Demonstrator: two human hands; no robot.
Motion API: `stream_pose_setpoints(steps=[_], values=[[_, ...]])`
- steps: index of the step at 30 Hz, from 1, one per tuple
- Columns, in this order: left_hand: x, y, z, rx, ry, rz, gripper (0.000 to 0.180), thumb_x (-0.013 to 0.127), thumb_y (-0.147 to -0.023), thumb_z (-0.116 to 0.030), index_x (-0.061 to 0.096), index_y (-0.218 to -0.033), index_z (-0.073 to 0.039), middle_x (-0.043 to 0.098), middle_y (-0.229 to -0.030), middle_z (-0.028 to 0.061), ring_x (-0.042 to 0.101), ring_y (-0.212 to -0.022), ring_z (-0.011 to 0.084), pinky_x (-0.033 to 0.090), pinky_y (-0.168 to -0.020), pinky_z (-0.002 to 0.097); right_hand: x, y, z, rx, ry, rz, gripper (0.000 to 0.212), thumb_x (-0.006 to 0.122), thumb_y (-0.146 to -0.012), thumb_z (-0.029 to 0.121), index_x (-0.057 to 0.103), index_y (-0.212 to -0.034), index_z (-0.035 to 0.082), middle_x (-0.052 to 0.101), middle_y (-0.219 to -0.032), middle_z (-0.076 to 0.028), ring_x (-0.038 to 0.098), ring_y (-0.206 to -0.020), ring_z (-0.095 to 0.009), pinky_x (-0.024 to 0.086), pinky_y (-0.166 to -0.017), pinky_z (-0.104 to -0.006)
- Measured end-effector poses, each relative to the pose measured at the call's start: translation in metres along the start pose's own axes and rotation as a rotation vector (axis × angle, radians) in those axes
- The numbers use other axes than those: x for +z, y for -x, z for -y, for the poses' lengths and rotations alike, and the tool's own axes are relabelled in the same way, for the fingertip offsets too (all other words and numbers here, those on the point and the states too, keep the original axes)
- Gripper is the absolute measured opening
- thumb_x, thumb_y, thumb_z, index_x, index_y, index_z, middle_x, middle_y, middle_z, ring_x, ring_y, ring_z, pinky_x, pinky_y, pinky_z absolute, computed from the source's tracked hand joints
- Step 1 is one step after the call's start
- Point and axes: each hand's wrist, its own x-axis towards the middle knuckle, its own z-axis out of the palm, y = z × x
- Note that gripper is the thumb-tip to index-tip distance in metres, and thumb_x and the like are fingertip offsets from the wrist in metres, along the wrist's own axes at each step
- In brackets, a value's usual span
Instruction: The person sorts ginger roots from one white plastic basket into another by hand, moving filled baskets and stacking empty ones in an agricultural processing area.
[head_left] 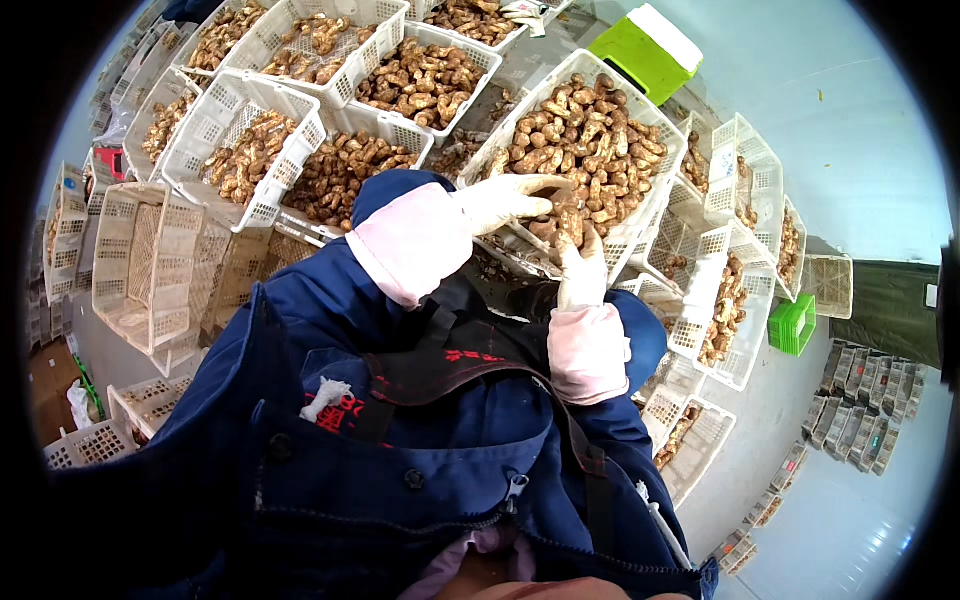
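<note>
Brown, thick-stemmed mushrooms [600, 130] fill a white plastic crate [655, 215] in front of me. Both my hands wear pale gloves with soiled fingertips, below pink sleeve cuffs. At the crate's near left part, my left hand [510, 203] reaches in from the left, its fingers curled at a mushroom [562, 192]; the contact is partly hidden. Beside it, over the crate's near edge, my right hand [582, 268] points up with its fingers closed around another mushroom [570, 226]. The two hands are close together.
More white crates with mushrooms stand at the left [242, 160], far left [430, 85] and right [728, 315]. A green box with a white lid [650, 50] stands behind my crate. A tilted crate [140, 265] is at the left; a small green crate [792, 325] lies right.
</note>
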Motion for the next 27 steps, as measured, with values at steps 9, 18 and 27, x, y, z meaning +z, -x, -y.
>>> stream_pose_setpoints(steps=[9, 18, 27], values=[[-0.005, 0.001, 0.009, -0.178, -0.059, -0.019, 0.049, 0.059, -0.097, -0.018, 0.043, -0.142, -0.005, 0.055, -0.131, 0.0048, 0.063, -0.103, 0.0158, 0.052, -0.087, 0.0295, -0.009, -0.003, 0.002, -0.212, 0.366, -0.095, 0.047, 0.067, -0.079, -0.007, 0.053, -0.123, -0.004, 0.059, -0.118, -0.014, 0.059, -0.108, -0.021, 0.048, -0.096, -0.0297], [-0.010, 0.001, 0.010, 0.016, 0.160, 0.097, 0.062, 0.061, -0.088, 0.000, 0.036, -0.145, -0.001, 0.047, -0.141, 0.0108, 0.063, -0.108, 0.0225, 0.054, -0.091, 0.0337, -0.002, -0.002, 0.000, -0.256, 0.266, -0.050, 0.054, 0.067, -0.080, -0.009, 0.051, -0.131, -0.003, 0.058, -0.126, -0.013, 0.057, -0.114, -0.020, 0.046, -0.099, -0.0301], [-0.004, 0.008, -0.001, 0.050, 0.100, 0.136, 0.069, 0.063, -0.087, -0.001, 0.031, -0.148, -0.003, 0.043, -0.144, 0.0123, 0.060, -0.113, 0.0223, 0.049, -0.099, 0.0334, -0.003, -0.002, -0.003, -0.282, 0.340, -0.103, 0.052, 0.063, -0.080, -0.012, 0.053, -0.130, -0.003, 0.059, -0.126, -0.014, 0.058, -0.114, -0.020, 0.045, -0.100, -0.0298]])
